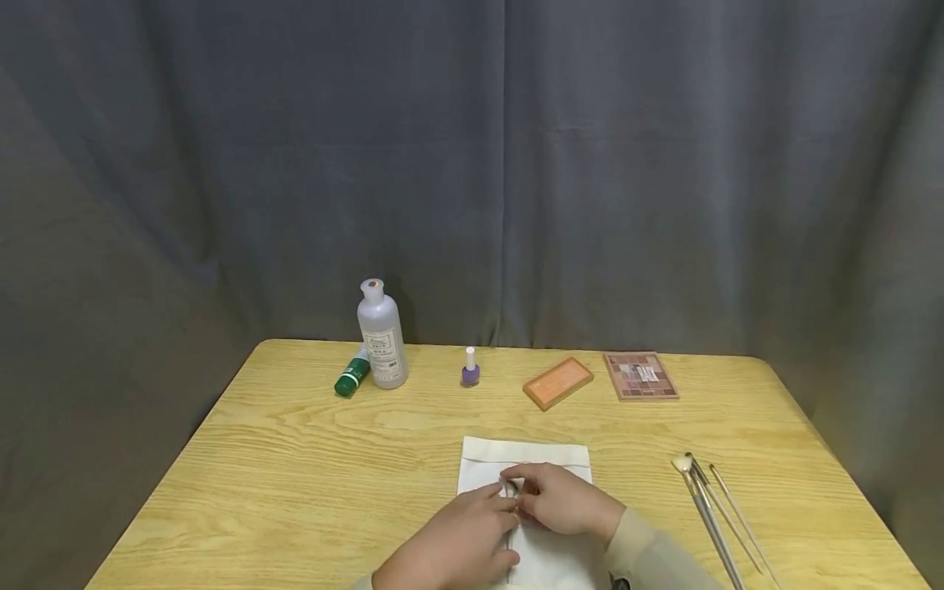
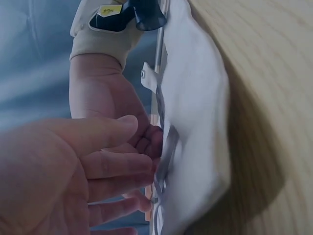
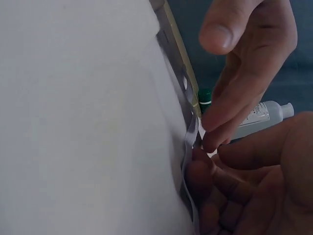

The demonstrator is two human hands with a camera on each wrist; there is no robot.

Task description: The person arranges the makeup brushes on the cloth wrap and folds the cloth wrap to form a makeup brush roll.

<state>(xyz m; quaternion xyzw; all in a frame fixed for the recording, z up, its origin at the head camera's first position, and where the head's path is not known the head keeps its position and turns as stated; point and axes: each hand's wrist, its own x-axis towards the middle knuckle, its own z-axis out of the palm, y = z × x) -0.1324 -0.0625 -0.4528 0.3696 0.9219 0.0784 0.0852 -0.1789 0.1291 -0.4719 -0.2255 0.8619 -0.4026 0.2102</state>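
Note:
A white fabric pouch (image 1: pixel 560 551) lies at the table's near edge, its top band (image 1: pixel 525 451) pointing away from me. A grey strip (image 3: pixel 188 159) runs along its opening, and a small tab with a snap (image 2: pixel 148 77) stands up in the left wrist view. My right hand (image 1: pixel 566 500) has curled fingers and pinches the pouch by the grey strip; its fingertips are partly hidden. From the left, my left hand (image 1: pixel 463 537) reaches over the pouch, fingers nearly straight, tips at the same strip close to the right fingertips.
Makeup brushes (image 1: pixel 711 516) lie right of the pouch. Along the back stand a clear bottle (image 1: pixel 382 344) and a purple nail polish bottle (image 1: pixel 470 374). A green tube (image 1: pixel 351 377), an orange case (image 1: pixel 558 383) and an eyeshadow palette (image 1: pixel 640 377) lie there too. A grey curtain (image 1: pixel 354 164) hangs behind.

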